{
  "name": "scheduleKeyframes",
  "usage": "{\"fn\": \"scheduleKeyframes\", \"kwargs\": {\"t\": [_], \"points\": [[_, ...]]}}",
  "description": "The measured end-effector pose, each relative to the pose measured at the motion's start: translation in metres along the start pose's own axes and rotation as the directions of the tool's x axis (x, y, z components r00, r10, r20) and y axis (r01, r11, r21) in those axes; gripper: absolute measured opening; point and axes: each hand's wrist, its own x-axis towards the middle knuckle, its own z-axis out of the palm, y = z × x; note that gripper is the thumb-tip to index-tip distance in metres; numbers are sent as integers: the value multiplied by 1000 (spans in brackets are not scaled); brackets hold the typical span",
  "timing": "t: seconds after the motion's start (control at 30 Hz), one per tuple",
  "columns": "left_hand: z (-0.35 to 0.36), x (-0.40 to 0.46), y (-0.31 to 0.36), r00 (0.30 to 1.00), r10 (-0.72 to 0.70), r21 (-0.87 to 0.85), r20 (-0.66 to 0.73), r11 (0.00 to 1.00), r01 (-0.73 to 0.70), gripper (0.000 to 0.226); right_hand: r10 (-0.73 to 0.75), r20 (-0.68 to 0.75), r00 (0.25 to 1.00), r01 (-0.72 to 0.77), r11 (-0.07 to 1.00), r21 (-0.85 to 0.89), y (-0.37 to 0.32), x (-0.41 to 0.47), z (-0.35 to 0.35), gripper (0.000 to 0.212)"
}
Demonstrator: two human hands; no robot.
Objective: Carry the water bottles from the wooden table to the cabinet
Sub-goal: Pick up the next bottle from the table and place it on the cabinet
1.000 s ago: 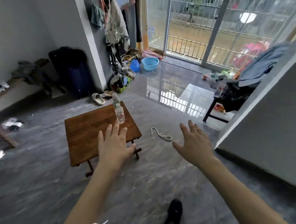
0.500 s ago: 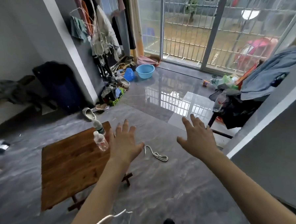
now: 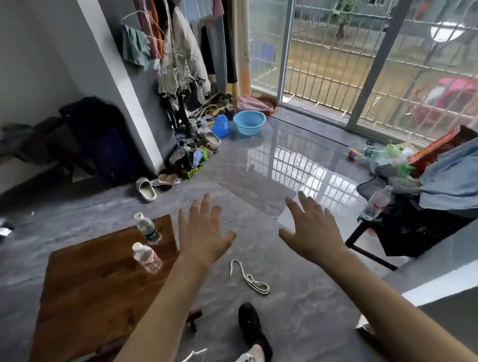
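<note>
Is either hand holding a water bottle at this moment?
No, the left hand and right hand are both spread open and empty, while two water bottles stand on the wooden table.

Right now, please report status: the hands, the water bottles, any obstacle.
Left hand and right hand open, empty. Two water bottles upright on wooden table. White cord on floor.

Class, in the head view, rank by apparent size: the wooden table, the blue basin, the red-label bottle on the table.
1. Wooden table.
2. Blue basin, though it sits farther away.
3. Red-label bottle.
</note>
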Motion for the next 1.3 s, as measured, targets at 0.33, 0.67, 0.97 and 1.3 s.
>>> {"fn": "scheduleKeyframes", "kwargs": {"t": [0.33,0.67,0.97,1.3], "points": [[-1,152,24,998,-50,-58,43,997,52,75,-153,57,987,159,980,-118,-5,172,-32,77],[-6,221,-22,974,-228,-87,19,970,228,79,-342,162,926,363,924,-122,-58,288,-31,76],[2,243,-75,874,-476,-45,95,876,481,82,-638,300,710,691,714,-116,-153,390,-2,76],[16,214,-115,503,-856,-89,118,496,864,82,-848,455,273,957,287,-38,-267,432,31,71]]}}
